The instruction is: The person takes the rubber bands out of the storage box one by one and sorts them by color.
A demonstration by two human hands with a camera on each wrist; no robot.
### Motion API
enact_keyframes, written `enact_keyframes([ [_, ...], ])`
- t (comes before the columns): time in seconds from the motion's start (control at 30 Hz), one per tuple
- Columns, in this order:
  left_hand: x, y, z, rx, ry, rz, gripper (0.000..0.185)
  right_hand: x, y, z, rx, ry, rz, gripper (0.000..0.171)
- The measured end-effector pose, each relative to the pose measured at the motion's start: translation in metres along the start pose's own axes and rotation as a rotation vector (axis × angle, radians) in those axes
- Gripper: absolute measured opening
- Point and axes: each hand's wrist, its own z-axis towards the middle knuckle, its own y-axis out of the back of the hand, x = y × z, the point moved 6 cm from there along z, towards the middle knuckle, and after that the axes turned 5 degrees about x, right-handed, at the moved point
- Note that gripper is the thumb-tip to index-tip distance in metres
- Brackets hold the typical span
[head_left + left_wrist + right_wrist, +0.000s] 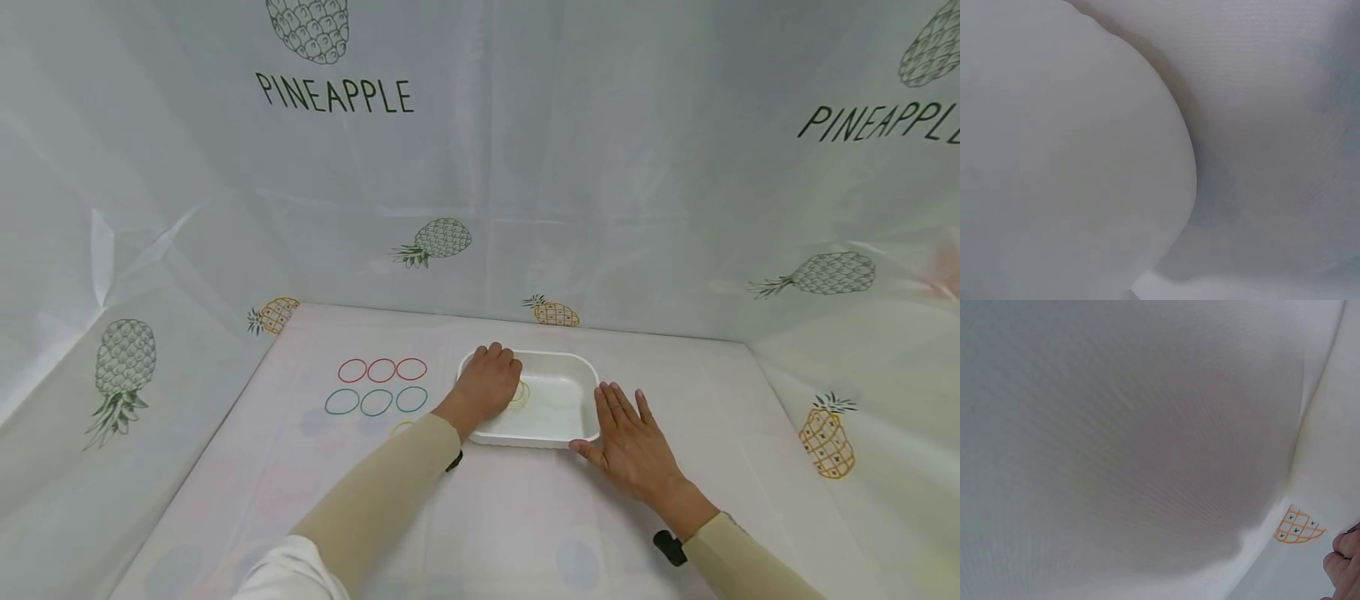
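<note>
A white rectangular tray (558, 440) lies on the covered table in the head view. My left hand (483, 385) reaches into its left end with fingers bent downward, fingertips hidden. Right beside that hand, thin yellow rubber bands (523, 395) lie on the tray floor; I cannot tell whether the fingers pinch one. Flat and with fingers extended, my right hand (632, 442) rests against the tray's right end, thumb at the near corner. The left wrist view shows the tray's rounded end (1097, 144). Several fingers (1349, 559) appear at the right wrist view's lower right.
Left of the tray lie a row of three red rubber bands (381, 359) and, nearer, three green rubber bands (377, 415). A yellow band (402, 424) shows partly behind the left sleeve. Pineapple-printed sheeting (600, 192) walls the table's back and sides.
</note>
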Motion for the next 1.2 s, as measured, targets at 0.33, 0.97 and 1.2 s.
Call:
enact_keyframes([
  [0.33,0.010,0.004,-0.007,-0.033,0.023,-0.009,0.014,0.000,0.002,0.000,0.000,-0.001,0.005,0.100],
  [0.97,0.043,0.026,-0.041,-0.088,0.089,-0.072,0.010,0.000,0.001,0.000,-0.012,0.007,0.012,0.100],
  [1.2,0.072,0.034,-0.064,-0.116,0.157,-0.115,0.010,0.001,0.000,0.000,0.000,0.005,0.015,0.100],
])
